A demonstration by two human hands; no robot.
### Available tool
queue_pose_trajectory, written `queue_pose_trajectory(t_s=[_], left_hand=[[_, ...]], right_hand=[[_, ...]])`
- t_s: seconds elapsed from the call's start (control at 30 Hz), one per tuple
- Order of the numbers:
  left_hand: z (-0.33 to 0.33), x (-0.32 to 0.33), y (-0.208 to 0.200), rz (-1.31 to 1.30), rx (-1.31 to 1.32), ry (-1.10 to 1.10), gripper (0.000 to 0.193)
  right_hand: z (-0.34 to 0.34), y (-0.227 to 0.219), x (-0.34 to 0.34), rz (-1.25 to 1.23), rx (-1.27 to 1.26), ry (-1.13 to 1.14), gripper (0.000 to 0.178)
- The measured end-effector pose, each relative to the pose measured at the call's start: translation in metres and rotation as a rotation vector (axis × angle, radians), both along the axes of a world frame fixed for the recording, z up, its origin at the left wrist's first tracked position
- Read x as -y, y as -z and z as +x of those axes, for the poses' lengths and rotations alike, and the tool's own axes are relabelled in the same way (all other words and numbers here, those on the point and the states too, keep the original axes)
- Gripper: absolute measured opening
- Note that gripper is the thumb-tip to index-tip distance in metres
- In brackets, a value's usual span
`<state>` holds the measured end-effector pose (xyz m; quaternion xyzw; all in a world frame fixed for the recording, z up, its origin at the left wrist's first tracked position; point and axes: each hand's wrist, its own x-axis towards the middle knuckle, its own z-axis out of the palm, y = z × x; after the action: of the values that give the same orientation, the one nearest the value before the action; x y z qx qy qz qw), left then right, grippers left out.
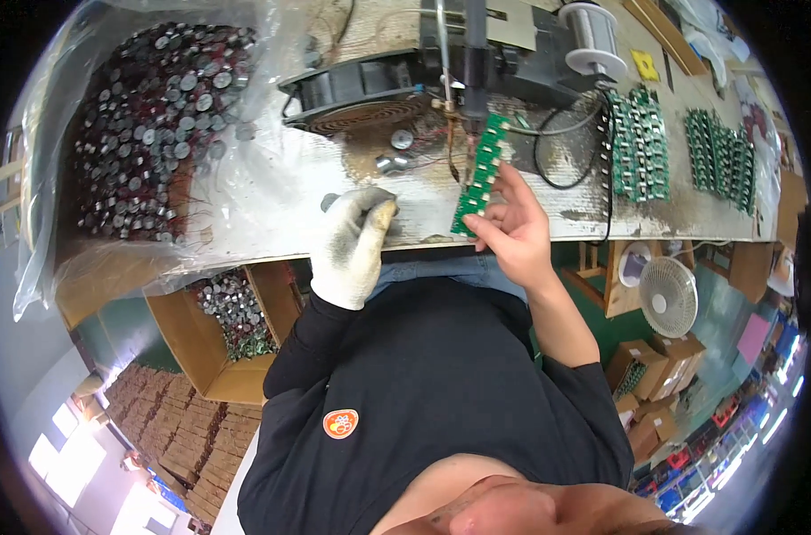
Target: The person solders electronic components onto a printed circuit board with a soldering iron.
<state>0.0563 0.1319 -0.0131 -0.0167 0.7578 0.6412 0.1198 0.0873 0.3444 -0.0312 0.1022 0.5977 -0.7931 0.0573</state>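
Note:
My right hand [514, 227] pinches the lower end of a long green circuit board strip [483, 174] with small pale parts along it. The strip stands tilted above the table's near edge, its upper end beside a thin metal tube [451, 134] of a bench fixture. My left hand [352, 241], in a stained white glove, is closed with its fingertips curled; what they hold, if anything, is hidden. A small dark grey round piece [329, 201] shows at the glove's knuckles. Two small silver disc motors, one flat [402, 139] and one tipped [390, 164], lie on the white table beyond the glove.
A plastic-lined box holds a heap of small motors [147, 134] at the left. Behind the hands stand a black fan [356, 94] and a wire spool [594, 40]. Stacked green boards [639, 147] lie at the right. Below left, an open carton [178, 334] holds more parts.

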Motion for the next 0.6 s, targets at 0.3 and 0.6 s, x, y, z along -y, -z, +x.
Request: queue_pose_trajectory(t_s=[0.3, 0.6], left_hand=[[-0.004, -0.031, -0.005, 0.199, 0.391, 0.121, 0.021], [-0.009, -0.037, -0.005, 0.219, 0.439, 0.164, 0.026]], right_hand=[[0.001, -0.008, -0.002, -0.027, 0.044, -0.041, 0.072], [0.003, -0.007, -0.003, -0.036, 0.044, -0.029, 0.071]])
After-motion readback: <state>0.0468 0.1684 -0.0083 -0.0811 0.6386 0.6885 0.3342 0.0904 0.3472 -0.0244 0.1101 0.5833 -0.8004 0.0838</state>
